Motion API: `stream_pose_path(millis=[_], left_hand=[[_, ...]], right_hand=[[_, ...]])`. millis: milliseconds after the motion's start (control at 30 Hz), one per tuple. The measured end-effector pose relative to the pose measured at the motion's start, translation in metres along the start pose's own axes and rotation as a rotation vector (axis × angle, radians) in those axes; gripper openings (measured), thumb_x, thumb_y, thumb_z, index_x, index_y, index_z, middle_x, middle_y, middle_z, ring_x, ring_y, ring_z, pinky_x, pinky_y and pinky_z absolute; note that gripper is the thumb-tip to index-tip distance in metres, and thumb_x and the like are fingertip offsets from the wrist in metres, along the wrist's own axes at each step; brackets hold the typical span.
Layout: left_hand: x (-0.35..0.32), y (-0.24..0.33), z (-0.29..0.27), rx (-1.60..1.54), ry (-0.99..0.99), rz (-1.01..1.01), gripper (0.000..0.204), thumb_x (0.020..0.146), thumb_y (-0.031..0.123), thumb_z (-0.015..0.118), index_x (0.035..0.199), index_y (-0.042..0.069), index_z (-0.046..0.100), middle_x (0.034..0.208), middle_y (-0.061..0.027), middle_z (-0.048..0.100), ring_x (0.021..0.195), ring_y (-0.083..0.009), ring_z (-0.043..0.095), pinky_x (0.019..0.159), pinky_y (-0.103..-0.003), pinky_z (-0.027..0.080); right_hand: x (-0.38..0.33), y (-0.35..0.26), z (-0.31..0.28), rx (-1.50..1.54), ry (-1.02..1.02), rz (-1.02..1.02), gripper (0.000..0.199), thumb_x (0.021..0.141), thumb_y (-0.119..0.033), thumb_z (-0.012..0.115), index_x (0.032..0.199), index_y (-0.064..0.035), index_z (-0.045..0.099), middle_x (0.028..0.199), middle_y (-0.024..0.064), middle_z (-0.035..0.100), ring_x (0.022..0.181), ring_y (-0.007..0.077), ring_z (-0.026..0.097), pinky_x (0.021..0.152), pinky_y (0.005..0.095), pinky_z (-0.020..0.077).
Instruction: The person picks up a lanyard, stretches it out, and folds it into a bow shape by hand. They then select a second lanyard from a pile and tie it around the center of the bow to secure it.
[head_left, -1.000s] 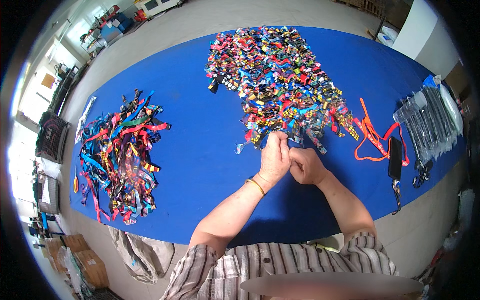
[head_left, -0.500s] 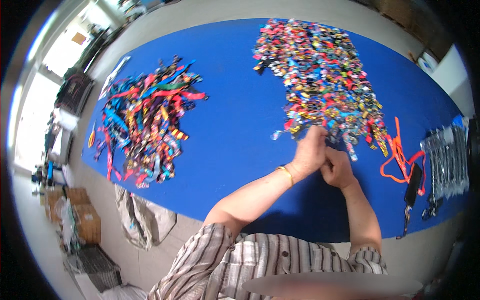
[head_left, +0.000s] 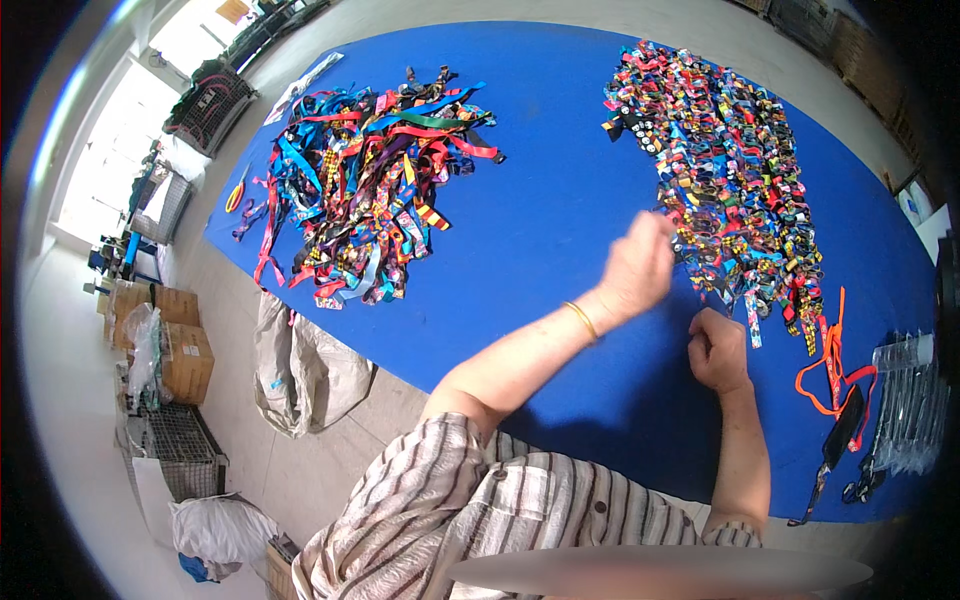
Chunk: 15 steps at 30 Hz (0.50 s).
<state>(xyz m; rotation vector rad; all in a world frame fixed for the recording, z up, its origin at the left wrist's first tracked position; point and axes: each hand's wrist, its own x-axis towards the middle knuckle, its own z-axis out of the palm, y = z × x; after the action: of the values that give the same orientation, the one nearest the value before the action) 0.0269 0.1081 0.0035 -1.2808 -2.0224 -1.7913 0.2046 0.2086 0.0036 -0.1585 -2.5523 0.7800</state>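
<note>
A wide mass of multicoloured ribbon strips (head_left: pixel 730 170), set in rows of loops or knots, lies at the right of the blue table. My left hand (head_left: pixel 640 265) is closed at its lower left edge, a little blurred, with fingertips at the strips. Whatever it grips is hidden. Lower and further right, my right hand (head_left: pixel 718 350) is curled closed just below the mass's near edge, and its contents do not show. To the left, a tangled heap of loose printed ribbons (head_left: pixel 370 190) in red, blue, green and yellow is spread out, apart from both hands.
On the blue table (head_left: pixel 540 130), an orange cord (head_left: pixel 835 340) and a black strap piece (head_left: pixel 843 428) lie near the right edge beside clear plastic-wrapped items (head_left: pixel 910 400). Off the left side are a pale sack (head_left: pixel 310 370), cardboard boxes (head_left: pixel 185 350) and wire crates (head_left: pixel 175 450).
My hands were together at the mass's near edge; now they are apart, the left up along its left side, the right lower. The whole view has shifted, moving the table's contents rightward.
</note>
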Motion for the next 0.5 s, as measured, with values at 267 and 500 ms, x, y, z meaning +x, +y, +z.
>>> stream_pose_path(millis=[267,500], left_hand=[[0.04,-0.096,-0.148,0.448,0.316,-0.036,0.014,0.089,-0.001,0.051,0.102,0.001,0.053,0.092,-0.0195,0.057,0.085,-0.0384,0.06,0.074,-0.045,0.05],[0.045,-0.14,-0.245,0.709,0.538,-0.176,0.013,0.089,0.002,0.054,0.101,-0.001,0.053,0.096,-0.0216,0.057,0.09,-0.0393,0.058,0.08,-0.046,0.047]], right_hand=[[0.004,-0.002,0.002,-0.027,0.03,-0.038,0.011,0.067,0.006,0.052,0.073,-0.003,0.052,0.065,0.013,0.055,0.057,0.0327,0.058,0.053,0.0386,0.0465],[0.005,-0.004,0.004,-0.052,0.027,-0.021,0.011,0.068,0.006,0.051,0.074,-0.0032,0.052,0.064,0.0124,0.054,0.057,0.0319,0.058,0.053,0.0383,0.0464]])
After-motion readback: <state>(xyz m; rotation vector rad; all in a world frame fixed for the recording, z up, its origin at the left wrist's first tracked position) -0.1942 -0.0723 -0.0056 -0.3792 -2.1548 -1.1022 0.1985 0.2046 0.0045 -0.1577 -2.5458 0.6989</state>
